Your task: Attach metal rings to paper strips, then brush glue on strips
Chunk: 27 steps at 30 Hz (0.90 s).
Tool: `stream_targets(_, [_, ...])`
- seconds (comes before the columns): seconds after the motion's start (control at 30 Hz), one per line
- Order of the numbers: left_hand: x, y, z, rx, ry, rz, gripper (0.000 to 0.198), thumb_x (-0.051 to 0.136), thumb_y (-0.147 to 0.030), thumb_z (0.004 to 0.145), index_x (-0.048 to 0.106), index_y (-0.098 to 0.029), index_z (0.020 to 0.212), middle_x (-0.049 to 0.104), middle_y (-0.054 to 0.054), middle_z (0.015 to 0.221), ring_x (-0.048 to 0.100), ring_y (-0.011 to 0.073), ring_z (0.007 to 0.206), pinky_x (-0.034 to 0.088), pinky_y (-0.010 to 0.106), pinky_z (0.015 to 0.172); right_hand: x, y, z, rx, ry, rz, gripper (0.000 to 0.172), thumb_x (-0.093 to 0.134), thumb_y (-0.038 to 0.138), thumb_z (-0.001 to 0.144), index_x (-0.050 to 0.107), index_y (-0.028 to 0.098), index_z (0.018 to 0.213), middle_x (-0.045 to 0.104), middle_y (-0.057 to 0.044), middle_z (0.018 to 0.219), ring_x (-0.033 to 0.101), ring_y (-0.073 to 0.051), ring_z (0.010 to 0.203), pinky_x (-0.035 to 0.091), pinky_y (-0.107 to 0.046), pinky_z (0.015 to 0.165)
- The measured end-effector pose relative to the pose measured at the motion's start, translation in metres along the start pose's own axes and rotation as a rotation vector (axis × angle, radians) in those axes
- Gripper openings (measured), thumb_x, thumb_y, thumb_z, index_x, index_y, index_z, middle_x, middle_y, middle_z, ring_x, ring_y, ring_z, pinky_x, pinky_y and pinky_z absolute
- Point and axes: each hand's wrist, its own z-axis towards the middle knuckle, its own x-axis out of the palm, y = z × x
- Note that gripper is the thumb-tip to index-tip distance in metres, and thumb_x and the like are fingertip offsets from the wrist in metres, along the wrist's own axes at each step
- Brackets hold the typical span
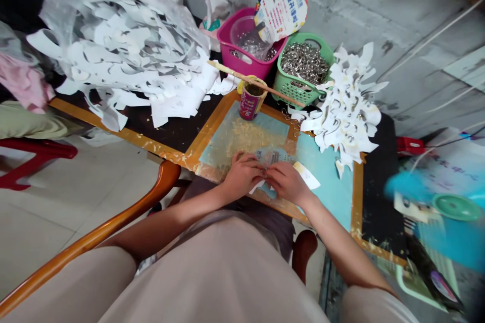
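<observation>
The left hand (242, 176) and right hand (288, 182) sit together, fingertips meeting over a small white paper cut-out (306, 175) that sticks out beyond the right hand; whether they grip it, or something smaller, cannot be told. Beneath the hands lies a wood-framed board (326, 197) with a pale blue top, strewn with yellowish crumbs (250, 136) just ahead of them. Further ahead stands a printed paper cup (250, 103) with a wooden stick (257, 83) across it, then a green plastic basket (291, 88) of metal rings (305, 63) and a pink basket (233, 48). Heaps of white paper cut-outs (346, 106) and offcuts (125, 55) lie ahead right and ahead left.
</observation>
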Motion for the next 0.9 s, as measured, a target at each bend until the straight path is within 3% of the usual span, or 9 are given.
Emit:
stream_targets(0.27, [-0.002,-0.004,0.006,-0.048,0.017,0.026,0.008,0.069,-0.016,0.081,0.068,-0.021,0.075,0.074,0.004,0.084,0.062,0.0256,0.101,0.036,0.045,0.099,-0.004,0.002,0.006,0.038,0.051,0.051,0.018,0.052,0.021,0.094,0.069,0.018,0.089,0.066,-0.011,0.089,0.059,-0.024,0.085,0.047,-0.038,0.077])
stream_targets(0.4, [-0.004,-0.003,0.006,-0.061,0.021,0.057,0.012,0.069,-0.019,0.080,0.062,-0.019,0.090,0.071,0.005,0.087,0.060,0.0262,0.099,0.038,0.043,0.096,-0.007,0.006,0.010,0.089,0.066,0.026,0.014,0.059,0.021,0.088,0.068,0.016,0.097,0.063,-0.012,0.091,0.059,-0.026,0.088,0.049,-0.039,0.077])
stream_targets(0.6, [-0.006,-0.001,0.008,-0.023,0.046,0.039,0.031,0.071,-0.027,0.082,0.060,-0.021,0.111,0.072,0.005,0.098,0.057,0.0282,0.108,0.032,0.045,0.103,-0.005,0.003,0.016,0.009,0.171,-0.038,0.020,0.047,0.014,0.095,0.067,0.015,0.095,0.062,-0.012,0.090,0.056,-0.025,0.086,0.050,-0.038,0.076])
stream_targets(0.9, [-0.008,-0.005,0.005,-0.002,0.093,0.066,0.004,0.070,-0.025,0.086,0.073,-0.026,0.088,0.074,0.001,0.100,0.055,0.0263,0.112,0.018,0.052,0.112,0.005,0.006,-0.017,0.063,-0.035,-0.010,0.022,0.043,0.014,0.098,0.064,0.017,0.096,0.062,-0.011,0.091,0.055,-0.022,0.084,0.049,-0.035,0.073])
